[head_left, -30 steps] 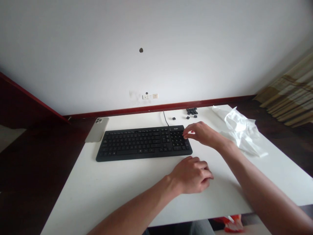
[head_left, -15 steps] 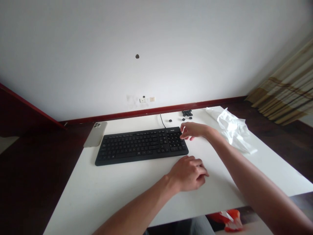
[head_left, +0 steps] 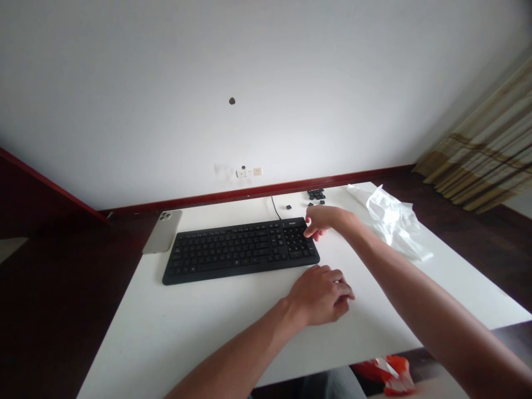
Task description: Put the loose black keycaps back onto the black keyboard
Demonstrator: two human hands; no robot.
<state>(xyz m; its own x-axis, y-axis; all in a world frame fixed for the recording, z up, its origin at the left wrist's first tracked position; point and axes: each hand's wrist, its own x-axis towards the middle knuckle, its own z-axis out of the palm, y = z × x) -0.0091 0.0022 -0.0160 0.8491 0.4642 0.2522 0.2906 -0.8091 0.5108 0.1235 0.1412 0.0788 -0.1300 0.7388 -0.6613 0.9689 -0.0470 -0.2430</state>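
Right hand (head_left: 320,223) curls at the keyboard (head_left: 241,252), grip unclear; left hand (head_left: 320,296) rests loosely closed below it; a careless sweep could scatter the loose keys (head_left: 316,194).

The site is presenting as a domestic room, most likely a home study rather than a commercial office. A white worktop (head_left: 137,338) is serving as the main fixture, carrying a black computer keyboard (head_left: 241,255) and a smartphone (head_left: 162,231). Behind the worktop, a plain white wall (head_left: 124,111) is rising from a dark red skirting board (head_left: 257,189), with wall sockets (head_left: 249,172) fitted low down. To the right of the worktop, a striped household curtain (head_left: 477,144) is hanging, while a dark polished floor (head_left: 50,310) is extending beyond its left edge.
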